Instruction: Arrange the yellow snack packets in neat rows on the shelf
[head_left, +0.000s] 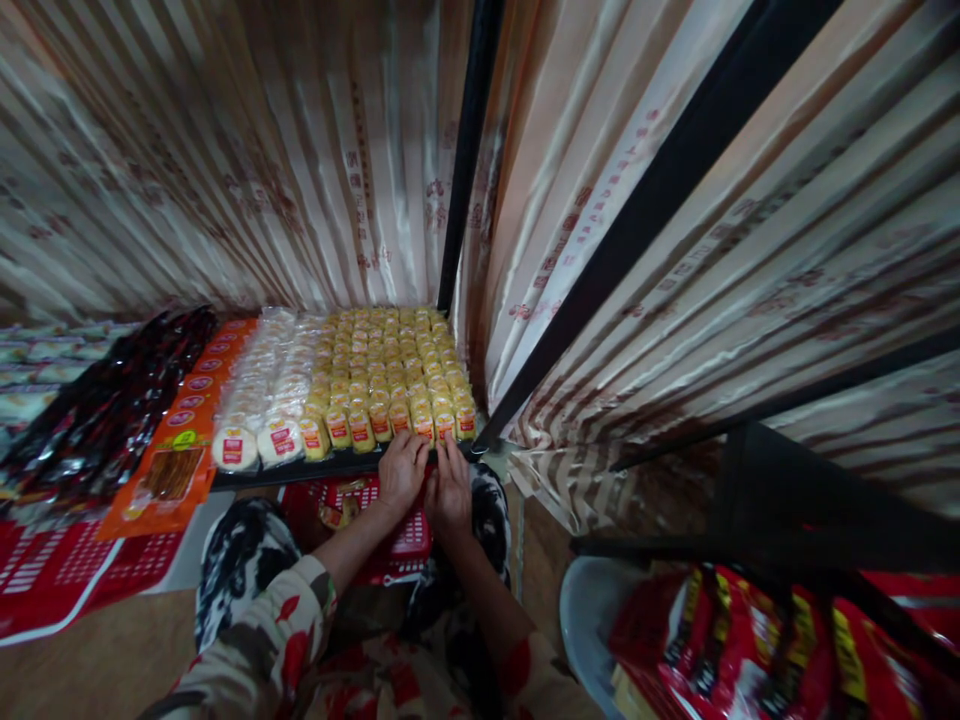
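Note:
Rows of small yellow wrapped cakes (386,365) with red labels are lined up on a black shelf (337,465). My left hand (403,472) is at the front row, fingers bent and close together against a wrapped cake. Beside it, my right hand (450,492) has its fingers together, the tips on the labelled front of the row's right end. The fingers partly hide the cakes they touch. Below the hands, between my knees, a red plastic basket (411,540) holds a few small yellowish packets (341,508).
Left of the cakes lie round white wrapped packs (281,385), orange snack bags (176,450) and dark glossy packets (112,400). Another red basket (142,560) sits at lower left. Black metal posts (600,310) and pleated curtains (337,150) enclose the shelf. Red bags (750,640) lie at lower right.

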